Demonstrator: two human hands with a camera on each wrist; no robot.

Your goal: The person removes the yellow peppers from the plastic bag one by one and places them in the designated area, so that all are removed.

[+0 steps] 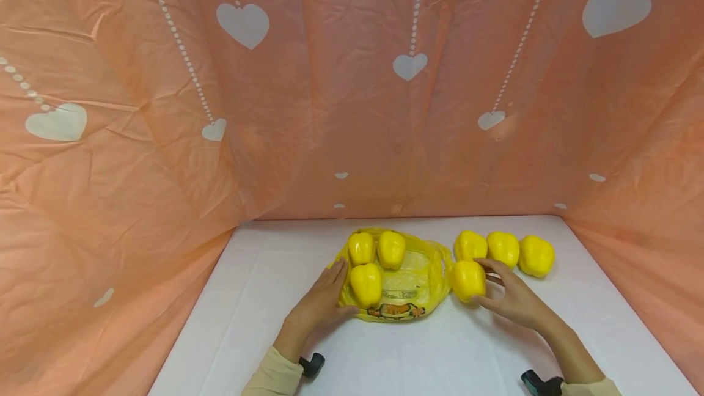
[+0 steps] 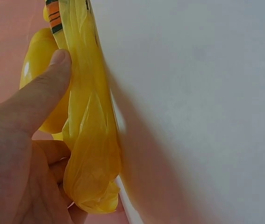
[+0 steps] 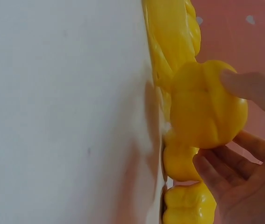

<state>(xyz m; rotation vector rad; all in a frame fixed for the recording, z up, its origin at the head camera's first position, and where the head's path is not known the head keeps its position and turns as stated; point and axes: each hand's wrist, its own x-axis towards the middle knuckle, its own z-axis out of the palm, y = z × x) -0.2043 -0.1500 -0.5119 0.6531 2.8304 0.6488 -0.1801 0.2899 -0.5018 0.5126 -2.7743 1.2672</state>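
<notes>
A yellow plastic bag (image 1: 409,283), crumpled round its edge, lies spread on the table. Three yellow bell peppers (image 1: 392,250) sit on its left part; whether they are inside it I cannot tell. My left hand (image 1: 324,292) rests along the bag's left edge, fingers extended, its thumb (image 2: 46,88) touching the plastic in the left wrist view. Just beyond the bag's right edge, my right hand (image 1: 511,295) pinches another yellow bell pepper (image 1: 468,281) between thumb and fingers. In the right wrist view this held pepper (image 3: 207,105) appears raised off the table, with a shadow beside it.
Behind the right hand, three more yellow bell peppers (image 1: 503,249) stand in a row on the white table (image 1: 407,359). Peach sheeting (image 1: 352,109) with white hearts encloses the back and both sides. Each wrist carries a black camera mount (image 1: 312,365).
</notes>
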